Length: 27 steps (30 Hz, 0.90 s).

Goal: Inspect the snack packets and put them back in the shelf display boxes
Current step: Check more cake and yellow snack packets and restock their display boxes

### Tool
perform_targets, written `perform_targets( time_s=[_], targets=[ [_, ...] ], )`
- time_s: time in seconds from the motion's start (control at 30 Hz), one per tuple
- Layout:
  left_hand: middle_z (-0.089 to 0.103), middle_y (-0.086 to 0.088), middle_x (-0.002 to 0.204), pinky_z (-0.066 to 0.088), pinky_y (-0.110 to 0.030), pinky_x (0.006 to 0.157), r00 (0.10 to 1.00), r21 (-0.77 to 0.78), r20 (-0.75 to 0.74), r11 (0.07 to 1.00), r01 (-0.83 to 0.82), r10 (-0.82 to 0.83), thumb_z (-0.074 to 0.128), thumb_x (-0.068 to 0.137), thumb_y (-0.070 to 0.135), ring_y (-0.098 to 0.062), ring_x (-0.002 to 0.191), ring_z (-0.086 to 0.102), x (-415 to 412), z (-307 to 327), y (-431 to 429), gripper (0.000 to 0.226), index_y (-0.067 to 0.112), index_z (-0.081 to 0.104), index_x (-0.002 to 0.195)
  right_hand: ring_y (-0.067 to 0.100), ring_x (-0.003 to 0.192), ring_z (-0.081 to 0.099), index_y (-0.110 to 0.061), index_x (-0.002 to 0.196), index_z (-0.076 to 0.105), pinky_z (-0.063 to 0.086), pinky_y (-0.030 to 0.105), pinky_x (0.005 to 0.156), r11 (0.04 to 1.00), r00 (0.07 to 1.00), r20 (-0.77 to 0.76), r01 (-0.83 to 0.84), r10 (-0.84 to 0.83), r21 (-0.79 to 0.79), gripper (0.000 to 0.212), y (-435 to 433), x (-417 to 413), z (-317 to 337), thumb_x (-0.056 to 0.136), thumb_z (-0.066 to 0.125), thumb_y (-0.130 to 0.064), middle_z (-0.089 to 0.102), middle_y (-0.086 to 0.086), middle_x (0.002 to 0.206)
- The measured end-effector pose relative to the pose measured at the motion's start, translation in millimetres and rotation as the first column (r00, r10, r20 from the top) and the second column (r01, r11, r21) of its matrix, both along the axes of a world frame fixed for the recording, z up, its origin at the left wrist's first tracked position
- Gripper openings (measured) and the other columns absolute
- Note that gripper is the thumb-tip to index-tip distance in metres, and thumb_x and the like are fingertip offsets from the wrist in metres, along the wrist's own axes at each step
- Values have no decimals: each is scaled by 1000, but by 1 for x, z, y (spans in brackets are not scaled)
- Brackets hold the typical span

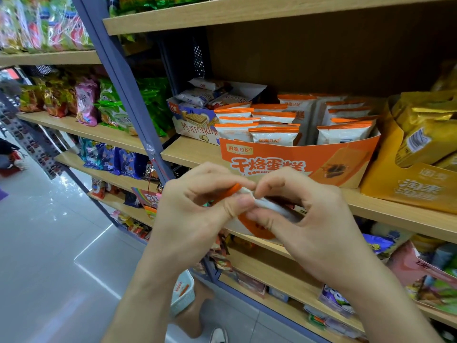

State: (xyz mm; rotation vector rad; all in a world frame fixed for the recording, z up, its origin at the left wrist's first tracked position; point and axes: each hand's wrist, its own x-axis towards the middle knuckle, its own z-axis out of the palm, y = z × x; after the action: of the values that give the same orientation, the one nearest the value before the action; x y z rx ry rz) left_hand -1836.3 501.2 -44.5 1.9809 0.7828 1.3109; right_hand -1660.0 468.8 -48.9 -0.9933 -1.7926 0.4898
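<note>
Both of my hands hold one white and orange snack packet (257, 226) in front of the shelf edge, below the orange display box (346, 157). My left hand (197, 209) pinches its orange upper edge between thumb and fingers. My right hand (304, 214) pinches the packet's white side from the right. The hands hide most of the packet. The orange box stands on the wooden shelf (193, 152) and holds several upright packets (274, 134) of the same kind.
A white and blue wafer box (193, 122) with small packets stands left of the orange box. A yellow display box (408, 186) with gold packets stands on the right. More snack shelves lie above, below and to the left. A blue upright post (128, 87) divides the shelf bays.
</note>
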Motion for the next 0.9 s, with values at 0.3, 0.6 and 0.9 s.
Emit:
perform_targets(
  time_s=[0.3,0.6,0.9],
  targets=[
    [64,12,91,47,-18,73,996,-7,80,999,-49,50,60,89,14,-11,86,60,-10,-10,3,12,22,69,91,2,104,65,-26,116,72,58,34,82,999,965,263,1,-12,42,33,5,16,7,86,72,-14,72,-14,109],
    [62,7,87,42,-5,71,882,462,-295,863,-205,368,73,81,8,3,82,57,-15,-1,0,10,11,77,90,12,86,69,-26,106,75,60,42,60,986,918,379,56,-114,160,22,1,6,8,87,64,-24,74,-11,92],
    [64,7,86,46,-13,70,904,375,-95,856,-356,418,72,79,4,-5,81,61,-30,-9,6,18,18,71,89,-7,103,62,-28,110,71,54,18,85,999,977,208,38,-44,35,31,6,23,10,79,73,-23,68,-23,102]
  ],
)
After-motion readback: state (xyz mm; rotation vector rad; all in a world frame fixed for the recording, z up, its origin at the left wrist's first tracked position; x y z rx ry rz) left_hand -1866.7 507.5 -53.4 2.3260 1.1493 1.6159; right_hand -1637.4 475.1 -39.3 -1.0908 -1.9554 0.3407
